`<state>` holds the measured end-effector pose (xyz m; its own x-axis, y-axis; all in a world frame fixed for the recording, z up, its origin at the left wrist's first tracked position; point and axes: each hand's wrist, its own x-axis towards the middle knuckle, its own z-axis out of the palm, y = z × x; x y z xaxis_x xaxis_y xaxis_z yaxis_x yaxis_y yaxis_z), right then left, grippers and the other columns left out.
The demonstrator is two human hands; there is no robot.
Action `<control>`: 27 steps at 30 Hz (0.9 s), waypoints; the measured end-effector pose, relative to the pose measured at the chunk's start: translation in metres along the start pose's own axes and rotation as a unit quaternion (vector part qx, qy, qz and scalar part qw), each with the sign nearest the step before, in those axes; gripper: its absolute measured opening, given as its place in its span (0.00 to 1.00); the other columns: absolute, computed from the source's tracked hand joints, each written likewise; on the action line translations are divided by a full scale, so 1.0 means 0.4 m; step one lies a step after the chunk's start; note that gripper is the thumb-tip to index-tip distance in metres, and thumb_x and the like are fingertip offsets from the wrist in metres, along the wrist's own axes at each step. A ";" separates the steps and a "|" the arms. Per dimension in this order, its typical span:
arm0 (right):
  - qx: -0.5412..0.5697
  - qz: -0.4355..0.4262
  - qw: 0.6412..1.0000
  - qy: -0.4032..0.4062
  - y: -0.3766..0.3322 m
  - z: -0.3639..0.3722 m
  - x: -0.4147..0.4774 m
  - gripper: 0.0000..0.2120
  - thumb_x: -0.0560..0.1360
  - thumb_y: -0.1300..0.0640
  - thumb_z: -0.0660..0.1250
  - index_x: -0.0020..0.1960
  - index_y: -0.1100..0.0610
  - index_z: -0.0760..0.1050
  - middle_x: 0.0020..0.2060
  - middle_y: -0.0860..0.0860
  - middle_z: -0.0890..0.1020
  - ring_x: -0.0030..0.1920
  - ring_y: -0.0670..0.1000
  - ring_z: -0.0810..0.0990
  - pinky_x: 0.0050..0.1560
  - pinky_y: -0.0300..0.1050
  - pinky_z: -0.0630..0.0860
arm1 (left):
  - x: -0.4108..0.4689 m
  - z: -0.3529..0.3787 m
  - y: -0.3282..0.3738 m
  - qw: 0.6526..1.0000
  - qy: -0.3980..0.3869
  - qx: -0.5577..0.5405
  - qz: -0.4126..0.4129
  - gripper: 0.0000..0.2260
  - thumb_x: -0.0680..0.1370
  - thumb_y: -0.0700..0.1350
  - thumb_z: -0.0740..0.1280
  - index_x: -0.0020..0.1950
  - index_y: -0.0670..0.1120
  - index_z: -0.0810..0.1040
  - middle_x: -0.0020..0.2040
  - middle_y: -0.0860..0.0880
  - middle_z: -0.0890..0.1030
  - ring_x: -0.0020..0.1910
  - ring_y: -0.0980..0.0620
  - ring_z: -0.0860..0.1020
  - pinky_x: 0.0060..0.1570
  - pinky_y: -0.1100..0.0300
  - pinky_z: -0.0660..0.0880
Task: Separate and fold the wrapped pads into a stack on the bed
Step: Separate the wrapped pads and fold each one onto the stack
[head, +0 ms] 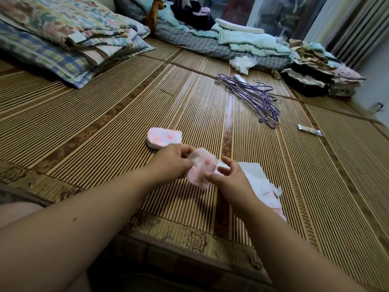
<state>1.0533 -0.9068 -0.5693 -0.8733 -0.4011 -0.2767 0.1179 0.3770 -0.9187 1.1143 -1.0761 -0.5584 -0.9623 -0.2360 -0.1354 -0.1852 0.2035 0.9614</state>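
Observation:
A pink wrapped pad (202,169) with small red hearts is held between both hands just above the bamboo mat; it is blurred by motion. My left hand (174,160) pinches its far left end. My right hand (228,175) grips its near right edge with curled fingers. Behind my left hand lies a low stack of folded pink pads (163,138) on the mat. Under and to the right of my right hand lies a white and pink wrapper with more pads (263,186), partly hidden by my wrist.
The striped bamboo mat (105,127) covers the bed. Purple wire hangers (256,98) lie at the middle right, a small foil packet (309,130) further right. Pillows (63,39) sit at the back left, folded clothes (315,72) and bedding at the back right.

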 end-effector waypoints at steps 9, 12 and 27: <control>0.073 0.025 0.996 -0.050 -0.162 0.090 0.159 0.04 0.74 0.65 0.68 0.49 0.61 0.76 0.45 0.60 0.81 0.37 0.52 0.79 0.32 0.40 0.78 | 0.121 -0.181 0.007 0.983 0.169 -0.039 -0.064 0.10 0.73 0.33 0.68 0.47 0.48 0.79 0.44 0.45 0.83 0.37 0.48 0.83 0.31 0.57 0.79; 0.040 0.049 0.997 -0.037 -0.186 0.140 0.212 0.08 0.74 0.66 0.68 0.53 0.62 0.76 0.44 0.59 0.80 0.36 0.52 0.80 0.31 0.40 0.78 | 0.166 -0.210 -0.019 0.976 0.195 0.006 -0.094 0.11 0.71 0.32 0.70 0.45 0.48 0.79 0.43 0.44 0.82 0.37 0.49 0.83 0.31 0.57 0.79; -0.085 -0.057 0.991 0.091 -0.122 -0.005 0.197 0.12 0.75 0.58 0.68 0.58 0.55 0.77 0.45 0.50 0.82 0.43 0.48 0.83 0.42 0.47 0.81 | 0.154 -0.088 -0.014 0.915 0.218 0.330 0.077 0.15 0.71 0.49 0.69 0.58 0.55 0.77 0.60 0.48 0.74 0.60 0.46 0.68 0.52 0.55 0.66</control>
<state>0.9777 -0.9551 -0.5455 -0.9489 -0.2980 -0.1033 -0.0548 0.4784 -0.8765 1.0630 -1.1254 -0.5636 -0.8428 -0.4836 0.2361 -0.2729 0.7621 0.5871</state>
